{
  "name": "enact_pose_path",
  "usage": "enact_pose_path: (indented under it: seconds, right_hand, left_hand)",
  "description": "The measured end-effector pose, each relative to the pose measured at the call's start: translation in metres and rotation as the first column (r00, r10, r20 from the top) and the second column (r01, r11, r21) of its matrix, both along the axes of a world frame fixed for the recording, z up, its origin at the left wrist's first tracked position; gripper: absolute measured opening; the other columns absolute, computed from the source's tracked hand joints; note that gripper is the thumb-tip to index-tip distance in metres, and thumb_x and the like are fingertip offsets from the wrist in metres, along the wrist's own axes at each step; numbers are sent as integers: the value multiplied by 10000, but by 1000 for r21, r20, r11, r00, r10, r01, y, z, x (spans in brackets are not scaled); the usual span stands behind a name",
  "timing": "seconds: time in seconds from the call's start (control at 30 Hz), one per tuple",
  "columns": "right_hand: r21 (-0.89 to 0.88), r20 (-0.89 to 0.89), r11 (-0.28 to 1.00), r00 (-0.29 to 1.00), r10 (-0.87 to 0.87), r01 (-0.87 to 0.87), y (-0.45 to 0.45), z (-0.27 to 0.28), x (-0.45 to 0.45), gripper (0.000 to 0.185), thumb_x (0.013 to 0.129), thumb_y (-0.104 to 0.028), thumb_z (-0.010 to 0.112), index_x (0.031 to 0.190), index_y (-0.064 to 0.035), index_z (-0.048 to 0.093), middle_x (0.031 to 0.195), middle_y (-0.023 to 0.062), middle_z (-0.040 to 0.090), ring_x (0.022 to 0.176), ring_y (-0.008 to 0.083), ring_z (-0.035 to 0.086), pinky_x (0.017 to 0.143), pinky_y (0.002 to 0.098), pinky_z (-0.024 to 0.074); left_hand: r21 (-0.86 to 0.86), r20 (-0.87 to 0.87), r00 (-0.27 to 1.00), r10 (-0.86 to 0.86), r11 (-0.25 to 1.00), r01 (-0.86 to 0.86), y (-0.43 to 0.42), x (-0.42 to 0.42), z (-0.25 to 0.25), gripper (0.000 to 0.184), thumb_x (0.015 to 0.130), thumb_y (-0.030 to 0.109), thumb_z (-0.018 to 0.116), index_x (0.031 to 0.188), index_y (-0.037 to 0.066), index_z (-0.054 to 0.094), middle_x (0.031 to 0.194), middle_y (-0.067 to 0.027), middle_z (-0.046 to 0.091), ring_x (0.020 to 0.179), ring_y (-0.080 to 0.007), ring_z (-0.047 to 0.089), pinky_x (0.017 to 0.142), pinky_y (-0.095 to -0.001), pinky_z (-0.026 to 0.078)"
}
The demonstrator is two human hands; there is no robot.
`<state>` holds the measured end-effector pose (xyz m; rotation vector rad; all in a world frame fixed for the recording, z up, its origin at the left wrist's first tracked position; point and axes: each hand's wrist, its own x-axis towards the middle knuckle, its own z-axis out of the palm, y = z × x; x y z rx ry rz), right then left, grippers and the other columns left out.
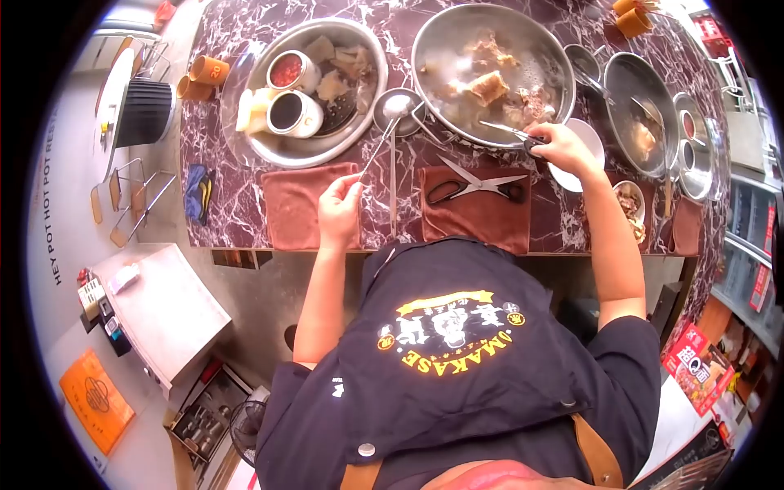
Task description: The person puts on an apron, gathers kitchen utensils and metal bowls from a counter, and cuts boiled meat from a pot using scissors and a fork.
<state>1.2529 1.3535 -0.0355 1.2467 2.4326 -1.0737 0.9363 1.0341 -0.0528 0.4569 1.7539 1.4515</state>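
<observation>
Left hand (340, 208) grips slim metal tool (380, 149), tip over ladle (398, 104); right hand (563, 149) grips scissors (514, 132) over pot (429, 49) of meat (487, 88). Open shears (474, 182) lie on brown cloth (474, 224).

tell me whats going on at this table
A person's right hand holds a black-handled metal tool over a large pan with chunks of food in it. The left hand grips a slim metal utensil. Large scissors lie on a brown cloth in front.

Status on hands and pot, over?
Left hand: gripping slim metal utensil. Right hand: gripping metal tool, tip over pot. Food chunks inside. Nearby: open scissors on brown cloth.
</observation>
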Motion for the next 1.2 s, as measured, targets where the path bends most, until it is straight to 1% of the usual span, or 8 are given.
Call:
enact_pose_path:
  seconds: [0.13,0.37,0.43,0.57,0.63,0.73,1.03,1.2]
  right_hand:
    - [-473,-125,821,898,-422,320,-2,7,1,330,853,-125,677,1169,-29,679,861,22,698,633,66,547,545,235,435]
    - [-585,-143,720,827,-544,373,28,14,-22,259,906,-117,601,1144,-44,672,769,-20,658,535,12,496,451,172,372]
    - [-632,-173,689,802,-572,355,39,18,-30,232,922,-114,573,1115,-33,674,743,-15,635,544,16,511,439,167,379]
    - [-615,-172,711,823,-542,340,48,27,-40,210,932,-124,570,1087,-22,669,736,-13,626,556,21,526,439,166,382]
    - [-572,-181,743,831,-526,346,44,34,-38,237,929,-152,590,1118,-24,654,757,-18,633,566,16,520,447,159,373]
    - [-493,-201,771,810,-551,403,30,53,-9,270,917,-165,612,1151,-36,647,783,-19,648,568,12,511,471,156,375]
    - [-415,-274,797,775,-570,440,-28,37,65,368,861,-16,637,1227,3,603,899,20,665,740,62,594,621,215,473]
    - [-448,-353,779,713,-606,439,-59,15,63,380,874,-5,620,1253,11,596,910,14,652,773,67,568,685,218,461]
  left_hand:
    - [-52,-60,993,-101,994,98,18,-2,0,189,945,66,620,1095,-38,672,829,27,639,692,-27,513,605,-190,410]
    - [-366,-617,629,-473,880,303,108,6,45,212,890,194,651,1048,73,722,763,-97,694,655,-180,639,658,-303,501]
    - [-371,-806,380,-454,887,274,130,10,34,217,880,225,645,1046,113,729,781,-123,692,665,-240,648,671,-349,504]
    - [-405,-768,450,-455,890,210,170,9,-17,226,885,234,640,1035,89,727,786,-106,699,648,-209,637,669,-347,499]
    - [-303,-455,795,-401,909,285,183,12,-16,213,887,199,647,1025,55,722,791,-69,700,663,-154,624,664,-315,493]
    - [-54,-83,960,-266,964,262,191,6,-14,161,884,93,657,1004,-1,712,802,0,673,707,-65,577,627,-224,454]
    - [21,436,896,-85,996,84,205,-25,16,162,945,75,610,1089,19,659,828,-18,660,497,-35,456,409,-195,303]
    - [212,515,779,-358,933,289,203,-34,-2,198,960,66,584,1139,-1,635,662,55,476,475,-34,339,414,-208,234]
